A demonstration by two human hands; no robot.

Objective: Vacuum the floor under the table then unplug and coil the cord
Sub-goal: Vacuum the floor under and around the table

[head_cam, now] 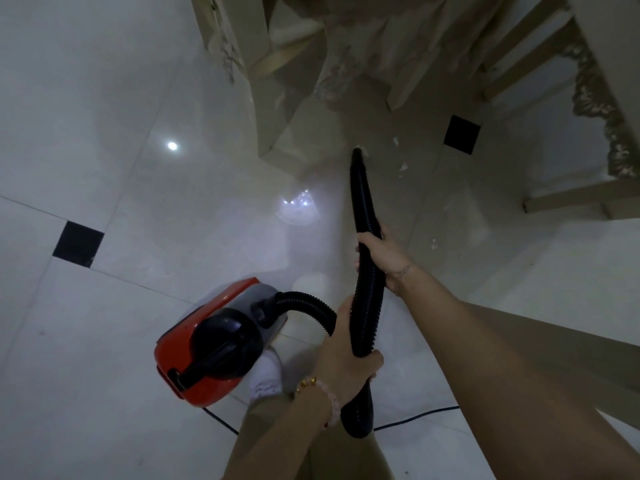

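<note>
Open tiled floor (104, 133) is seen to the left; table legs (277, 133) and a chair (571, 195) crowd the far side. The black hose (363, 216) is gripped by the right hand (384, 254) and left hand (346, 368), its long axis pointing away, nozzle beside white scraps (403, 168). The red vacuum (214, 341) sits near left, its cord (415, 417) trailing behind.

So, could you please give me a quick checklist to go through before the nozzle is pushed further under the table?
1. Both hands on the hose: ok, right hand forward, left hand behind.
2. Hose end near debris: ok, white scraps lie just right of it.
3. Path clear of the table leg: ok.
4. Vacuum cleaner upright: ok.
5. Cord clear of feet: not ok, it runs by the legs.
6. Plugged in: cannot tell.
</note>
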